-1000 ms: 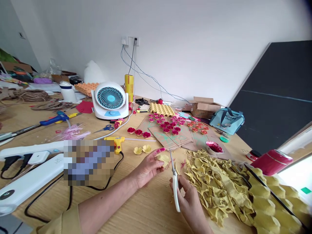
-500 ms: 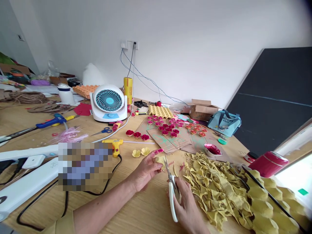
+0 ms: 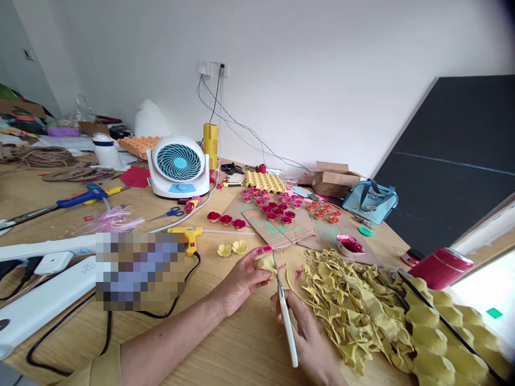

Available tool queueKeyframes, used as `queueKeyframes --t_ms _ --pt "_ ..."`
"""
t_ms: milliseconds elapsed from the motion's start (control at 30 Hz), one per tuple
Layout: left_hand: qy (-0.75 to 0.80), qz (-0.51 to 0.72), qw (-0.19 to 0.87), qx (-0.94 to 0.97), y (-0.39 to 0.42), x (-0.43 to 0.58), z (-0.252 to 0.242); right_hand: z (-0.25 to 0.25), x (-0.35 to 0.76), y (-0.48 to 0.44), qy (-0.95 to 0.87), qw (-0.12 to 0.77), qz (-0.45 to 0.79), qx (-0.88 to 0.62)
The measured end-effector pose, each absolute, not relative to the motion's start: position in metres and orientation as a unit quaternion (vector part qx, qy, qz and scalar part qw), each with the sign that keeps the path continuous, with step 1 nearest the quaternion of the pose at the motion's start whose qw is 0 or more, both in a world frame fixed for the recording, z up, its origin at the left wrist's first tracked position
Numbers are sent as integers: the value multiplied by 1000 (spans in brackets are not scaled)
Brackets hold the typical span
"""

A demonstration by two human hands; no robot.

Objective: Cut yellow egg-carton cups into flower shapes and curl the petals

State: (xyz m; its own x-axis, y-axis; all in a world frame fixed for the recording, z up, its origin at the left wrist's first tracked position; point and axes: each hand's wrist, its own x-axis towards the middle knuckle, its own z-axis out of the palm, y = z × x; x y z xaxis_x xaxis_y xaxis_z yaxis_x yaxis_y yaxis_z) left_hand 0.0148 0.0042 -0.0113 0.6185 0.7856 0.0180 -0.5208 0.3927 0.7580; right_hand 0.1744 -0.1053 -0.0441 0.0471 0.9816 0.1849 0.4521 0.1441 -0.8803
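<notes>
Pinched between the fingers and thumb of my left hand (image 3: 237, 283) is a small yellow egg-carton cup (image 3: 267, 263). Pink stains mark one fingertip. My right hand (image 3: 308, 332) grips white-handled scissors (image 3: 287, 324), whose blades point away from me along the cup's right edge. Seen edge-on, the blades look nearly closed, and the handle loops are partly hidden by the fingers. Two yellow cut flower cups (image 3: 240, 247) lie beyond my left hand. A heap of yellow carton scraps (image 3: 350, 305) spreads to the right of my right hand.
Right of the scraps lies an uncut egg carton (image 3: 432, 343), near a red can (image 3: 440, 268). Painted flowers (image 3: 277, 209) rest on cardboard, beside a bowl of red paint (image 3: 351, 244). A yellow glue gun (image 3: 189, 238), fan (image 3: 179, 166) and power strips (image 3: 52, 289) occupy the left.
The scissors have turned edge-on, and their blades and handles have come closer together. The cup remains in my left hand, turned slightly.
</notes>
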Motion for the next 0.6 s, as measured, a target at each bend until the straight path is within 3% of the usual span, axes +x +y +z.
queueKeyframes --t_ms 133,600 --pt "182 398 813 385 3 15 -11 -33 173 -108 -622 431 351 -551" --pt "181 396 818 376 -3 18 -15 -30 169 -107 -677 442 269 -523"
